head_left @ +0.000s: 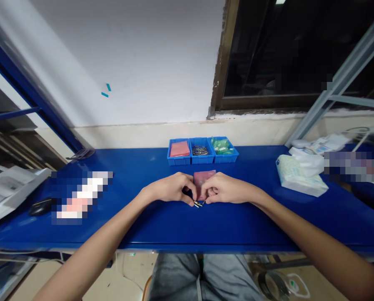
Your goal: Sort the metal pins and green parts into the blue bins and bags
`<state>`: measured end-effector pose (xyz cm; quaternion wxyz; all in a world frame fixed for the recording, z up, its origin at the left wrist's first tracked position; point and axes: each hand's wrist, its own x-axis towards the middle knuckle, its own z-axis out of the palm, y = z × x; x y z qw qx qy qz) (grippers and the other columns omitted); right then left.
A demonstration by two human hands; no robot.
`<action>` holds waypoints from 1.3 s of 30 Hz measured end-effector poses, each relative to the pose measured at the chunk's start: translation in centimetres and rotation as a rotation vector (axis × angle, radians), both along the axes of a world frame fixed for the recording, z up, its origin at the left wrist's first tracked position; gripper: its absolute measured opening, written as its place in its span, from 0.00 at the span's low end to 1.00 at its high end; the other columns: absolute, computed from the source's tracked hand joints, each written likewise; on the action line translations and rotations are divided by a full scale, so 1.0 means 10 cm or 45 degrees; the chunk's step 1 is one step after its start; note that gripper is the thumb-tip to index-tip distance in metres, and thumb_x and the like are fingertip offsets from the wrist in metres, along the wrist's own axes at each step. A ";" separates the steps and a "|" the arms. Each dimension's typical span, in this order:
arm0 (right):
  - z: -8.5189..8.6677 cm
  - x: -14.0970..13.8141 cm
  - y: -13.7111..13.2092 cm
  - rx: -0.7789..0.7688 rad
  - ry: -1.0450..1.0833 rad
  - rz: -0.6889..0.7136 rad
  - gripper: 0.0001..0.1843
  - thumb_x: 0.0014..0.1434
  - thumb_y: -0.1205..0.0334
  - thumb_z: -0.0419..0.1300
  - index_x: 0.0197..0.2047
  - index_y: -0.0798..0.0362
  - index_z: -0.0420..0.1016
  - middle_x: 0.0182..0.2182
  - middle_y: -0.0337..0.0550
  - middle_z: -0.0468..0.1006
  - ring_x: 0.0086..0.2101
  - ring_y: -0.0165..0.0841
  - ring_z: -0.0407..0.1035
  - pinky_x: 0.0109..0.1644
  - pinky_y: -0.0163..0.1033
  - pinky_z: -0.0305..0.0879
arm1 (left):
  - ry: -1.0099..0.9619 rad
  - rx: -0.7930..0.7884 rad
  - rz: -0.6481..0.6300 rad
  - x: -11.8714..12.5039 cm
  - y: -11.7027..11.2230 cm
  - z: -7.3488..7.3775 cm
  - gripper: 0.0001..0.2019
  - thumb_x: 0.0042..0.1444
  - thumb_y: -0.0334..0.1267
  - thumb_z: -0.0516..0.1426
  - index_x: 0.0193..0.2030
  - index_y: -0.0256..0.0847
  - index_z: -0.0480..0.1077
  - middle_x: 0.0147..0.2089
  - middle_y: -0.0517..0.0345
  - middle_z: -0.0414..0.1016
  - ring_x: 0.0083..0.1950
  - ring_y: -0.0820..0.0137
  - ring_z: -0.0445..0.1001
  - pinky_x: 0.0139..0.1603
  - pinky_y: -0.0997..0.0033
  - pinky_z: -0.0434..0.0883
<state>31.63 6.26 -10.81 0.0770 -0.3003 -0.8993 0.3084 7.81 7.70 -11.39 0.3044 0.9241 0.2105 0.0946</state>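
Note:
My left hand [173,189] and my right hand [223,189] rest close together on the blue table [161,225], both with fingers curled in a pinch. Between their fingertips lie a few small metal pins [198,204], which both hands touch. A small pink bag [203,182] lies flat between and just behind the hands. Behind it stand three blue bins in a row: the left bin [179,151] with pink bags, the middle bin [200,151] with metal pins, the right bin [223,149] with green parts.
A white tissue pack [299,175] lies at the right, with more white packets [321,144] behind it. A black mouse [40,206] and grey papers [8,188] sit at the left. A wall and a dark window stand behind the table.

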 end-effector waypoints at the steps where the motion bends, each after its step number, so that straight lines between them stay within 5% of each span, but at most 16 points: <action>1: 0.00 -0.02 -0.01 -0.011 0.003 0.010 0.05 0.57 0.66 0.65 0.38 0.53 0.82 0.24 0.33 0.73 0.24 0.26 0.64 0.31 0.32 0.53 | 0.025 0.013 0.009 -0.03 0.01 0.00 0.07 0.55 0.35 0.67 0.42 0.43 0.80 0.40 0.58 0.77 0.39 0.72 0.75 0.39 0.75 0.68; 14: -0.01 -0.07 -0.05 -0.012 0.157 0.125 0.07 0.63 0.68 0.59 0.36 0.53 0.78 0.33 0.40 0.80 0.33 0.30 0.72 0.37 0.34 0.62 | 0.132 0.207 0.217 -0.13 0.09 0.01 0.10 0.55 0.30 0.61 0.44 0.41 0.78 0.38 0.58 0.75 0.35 0.72 0.72 0.36 0.75 0.67; 20: -0.02 -0.07 0.00 -0.200 0.561 -0.244 0.05 0.64 0.61 0.58 0.40 0.53 0.73 0.34 0.40 0.77 0.32 0.30 0.70 0.36 0.35 0.65 | 0.017 0.213 0.283 -0.10 0.10 0.02 0.09 0.58 0.32 0.60 0.46 0.39 0.76 0.37 0.57 0.76 0.34 0.71 0.72 0.35 0.74 0.66; 25: -0.17 -0.12 0.10 -0.125 0.877 -0.517 0.06 0.61 0.61 0.60 0.42 0.53 0.72 0.31 0.38 0.74 0.31 0.30 0.71 0.38 0.36 0.67 | -0.187 0.298 0.381 0.03 0.02 -0.01 0.07 0.62 0.39 0.60 0.44 0.38 0.75 0.35 0.59 0.74 0.33 0.72 0.70 0.37 0.73 0.66; 30: -0.27 -0.15 0.15 -0.113 0.929 -0.561 0.05 0.59 0.62 0.62 0.38 0.54 0.73 0.31 0.40 0.76 0.33 0.32 0.73 0.41 0.38 0.68 | -0.252 0.381 0.445 0.14 -0.04 -0.10 0.11 0.67 0.43 0.56 0.41 0.38 0.74 0.34 0.59 0.72 0.33 0.72 0.69 0.36 0.73 0.65; 39: -0.22 -0.15 0.11 0.025 0.896 -0.577 0.06 0.60 0.60 0.61 0.36 0.54 0.73 0.32 0.41 0.77 0.35 0.33 0.71 0.41 0.38 0.66 | -0.376 0.535 0.540 0.14 -0.02 -0.17 0.08 0.69 0.37 0.52 0.43 0.38 0.72 0.40 0.54 0.73 0.39 0.69 0.72 0.42 0.70 0.69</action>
